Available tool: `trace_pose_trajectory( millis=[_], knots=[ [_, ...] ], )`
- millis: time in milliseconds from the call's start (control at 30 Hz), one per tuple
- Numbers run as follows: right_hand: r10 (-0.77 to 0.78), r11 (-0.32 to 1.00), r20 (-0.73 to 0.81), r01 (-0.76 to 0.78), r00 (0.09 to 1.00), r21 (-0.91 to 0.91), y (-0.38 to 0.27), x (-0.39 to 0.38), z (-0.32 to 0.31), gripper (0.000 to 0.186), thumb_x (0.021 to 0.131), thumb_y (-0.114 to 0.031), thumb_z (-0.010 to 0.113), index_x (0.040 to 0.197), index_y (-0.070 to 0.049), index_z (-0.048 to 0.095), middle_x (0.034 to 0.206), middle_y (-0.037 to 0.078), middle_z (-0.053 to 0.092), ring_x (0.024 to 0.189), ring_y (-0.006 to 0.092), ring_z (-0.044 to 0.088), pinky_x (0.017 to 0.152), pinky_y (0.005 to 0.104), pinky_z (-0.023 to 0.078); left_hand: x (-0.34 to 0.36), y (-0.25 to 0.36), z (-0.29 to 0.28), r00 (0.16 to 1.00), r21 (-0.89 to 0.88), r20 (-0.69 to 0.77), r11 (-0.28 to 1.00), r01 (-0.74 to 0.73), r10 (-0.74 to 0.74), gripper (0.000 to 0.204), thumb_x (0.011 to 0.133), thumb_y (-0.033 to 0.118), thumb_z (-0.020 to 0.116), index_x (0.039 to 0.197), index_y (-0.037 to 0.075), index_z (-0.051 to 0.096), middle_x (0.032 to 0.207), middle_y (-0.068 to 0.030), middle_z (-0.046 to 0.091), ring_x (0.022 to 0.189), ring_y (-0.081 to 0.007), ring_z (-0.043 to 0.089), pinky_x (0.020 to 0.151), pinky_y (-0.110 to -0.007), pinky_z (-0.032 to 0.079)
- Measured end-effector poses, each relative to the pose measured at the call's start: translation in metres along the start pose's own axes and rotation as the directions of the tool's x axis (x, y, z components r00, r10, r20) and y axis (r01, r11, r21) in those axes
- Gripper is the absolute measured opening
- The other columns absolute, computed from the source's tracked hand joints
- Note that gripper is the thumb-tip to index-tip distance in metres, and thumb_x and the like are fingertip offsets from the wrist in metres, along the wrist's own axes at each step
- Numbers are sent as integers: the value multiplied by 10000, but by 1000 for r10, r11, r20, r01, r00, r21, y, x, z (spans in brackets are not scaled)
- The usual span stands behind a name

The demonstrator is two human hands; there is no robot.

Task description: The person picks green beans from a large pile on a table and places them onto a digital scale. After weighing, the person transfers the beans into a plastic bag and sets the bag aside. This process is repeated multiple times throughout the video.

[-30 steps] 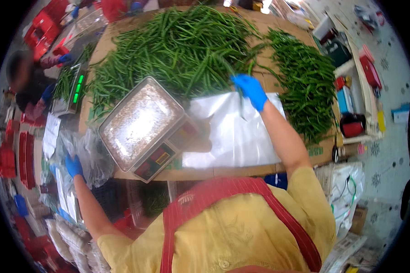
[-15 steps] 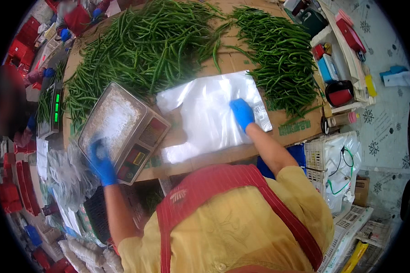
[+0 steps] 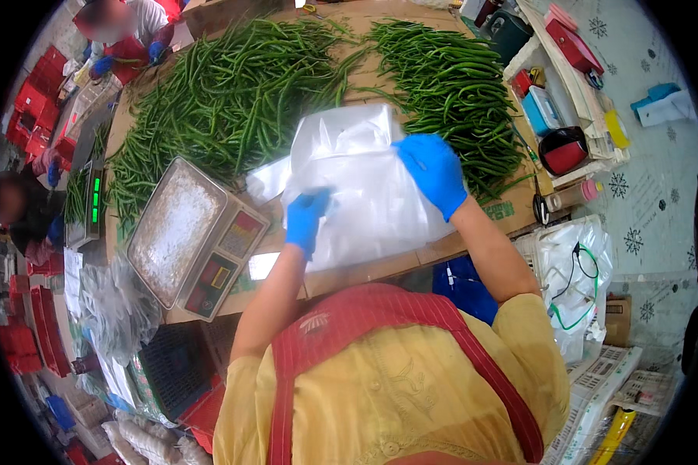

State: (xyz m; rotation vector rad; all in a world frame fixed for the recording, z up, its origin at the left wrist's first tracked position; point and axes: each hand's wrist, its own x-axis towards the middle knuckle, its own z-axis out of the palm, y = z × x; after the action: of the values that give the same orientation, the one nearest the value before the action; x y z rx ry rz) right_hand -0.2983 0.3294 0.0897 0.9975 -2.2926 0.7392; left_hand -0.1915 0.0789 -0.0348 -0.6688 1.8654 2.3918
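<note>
A clear plastic bag (image 3: 364,221) is spread over the cardboard near the front edge, with more bag film beneath it. Gloved in blue, my right hand (image 3: 436,174) is closed on the bag's upper right part and holds it raised. My left hand (image 3: 306,222), also in a blue glove, pinches the bag's left side, its fingertips slightly blurred. Behind the bag lie a large tangled heap of long green chili peppers (image 3: 240,93) and, to the right, a more neatly aligned pile of the same peppers (image 3: 457,101). Left of my left hand stands a weighing scale (image 3: 177,232) with a bare, whitish pan.
A second scale with a green display (image 3: 94,198) stands at far left, near other people in blue gloves. Grey plastic bags (image 3: 116,302) hang at the left table edge. At right are scissors (image 3: 540,208), a white foam box (image 3: 597,159) of small items and a crate covered with plastic.
My left hand has left the scale pan and come right to the bag. My right hand has closed on the bag and lifted part of it, where it lay flat before.
</note>
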Motion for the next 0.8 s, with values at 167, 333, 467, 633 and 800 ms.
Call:
trace_pose_trajectory(
  millis=[167,333,467,633,800],
  knots=[
    [586,571,466,-746,663,343,-16,-39,15,237,905,-208,650,1103,-78,647,1039,94,666,899,186,621,830,318,502,-44,21,-4,985,69,-117,991,-115,123,227,844,126,705,1039,17,666,965,-64,665,863,-141,601,784,-291,484],
    [452,249,471,-614,757,749,-98,-87,88,152,943,-217,588,971,-74,629,832,36,619,721,145,580,714,302,512,-46,-46,-15,987,344,-70,933,-110,142,404,874,153,594,1265,54,579,1173,-104,618,1070,-191,575,906,-316,468],
    [200,-568,478,-296,855,768,-7,-95,50,148,950,-249,557,925,-110,605,766,-12,549,632,72,486,590,246,453,-39,-13,-137,996,-252,-88,968,1,-24,402,886,127,546,1281,52,558,1235,-144,600,1130,-260,581,919,-343,491],
    [483,84,557,-669,676,738,-21,-65,5,176,961,-268,559,1035,-120,616,865,-50,563,679,41,478,585,220,441,-77,60,-28,698,783,101,377,-496,709,1086,700,137,828,1533,78,135,1603,-156,36,1475,-345,92,1138,-494,259],
    [19,505,482,-425,876,752,-86,-21,-39,210,929,-212,642,1037,-36,682,974,66,697,895,132,626,862,306,500,-26,48,-54,859,750,214,485,-449,465,900,767,263,760,1498,64,274,1453,-226,373,1311,-319,406,1081,-443,334]
  ],
)
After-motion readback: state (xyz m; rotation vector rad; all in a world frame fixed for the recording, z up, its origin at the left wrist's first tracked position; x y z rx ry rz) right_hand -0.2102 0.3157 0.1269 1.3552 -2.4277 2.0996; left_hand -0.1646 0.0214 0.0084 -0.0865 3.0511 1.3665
